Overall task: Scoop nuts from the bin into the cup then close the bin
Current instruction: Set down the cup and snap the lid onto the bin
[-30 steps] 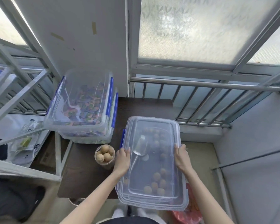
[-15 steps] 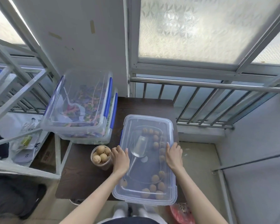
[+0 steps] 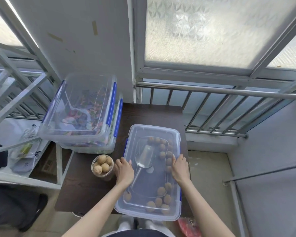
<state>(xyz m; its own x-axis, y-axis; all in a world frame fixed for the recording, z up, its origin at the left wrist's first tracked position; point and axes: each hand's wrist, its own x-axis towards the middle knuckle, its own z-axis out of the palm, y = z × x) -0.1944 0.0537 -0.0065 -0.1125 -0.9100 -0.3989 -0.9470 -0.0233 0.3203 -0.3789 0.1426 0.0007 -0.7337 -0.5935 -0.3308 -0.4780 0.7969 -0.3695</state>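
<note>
A clear plastic bin (image 3: 175,214) with blue side latches sits on the right part of a dark table (image 3: 85,190). Its clear lid (image 3: 154,132) lies flat on top. Through the lid I see several brown nuts (image 3: 161,191) and a clear scoop (image 3: 145,157). My left hand (image 3: 125,171) rests on the lid's left edge, fingers flat. My right hand (image 3: 180,167) rests on the lid's right edge. A small clear cup (image 3: 102,165) filled with nuts stands just left of the bin, near my left hand.
Two stacked clear bins (image 3: 82,115) with blue latches and colourful contents stand at the table's back left. A metal railing (image 3: 220,93) runs behind the table. A white metal frame (image 3: 24,93) stands at the left. A red bag (image 3: 188,227) lies on the floor.
The lid came down from a raised, tilted position onto the bin and now lies flat. Both hands moved down with it and rest on its side edges.
</note>
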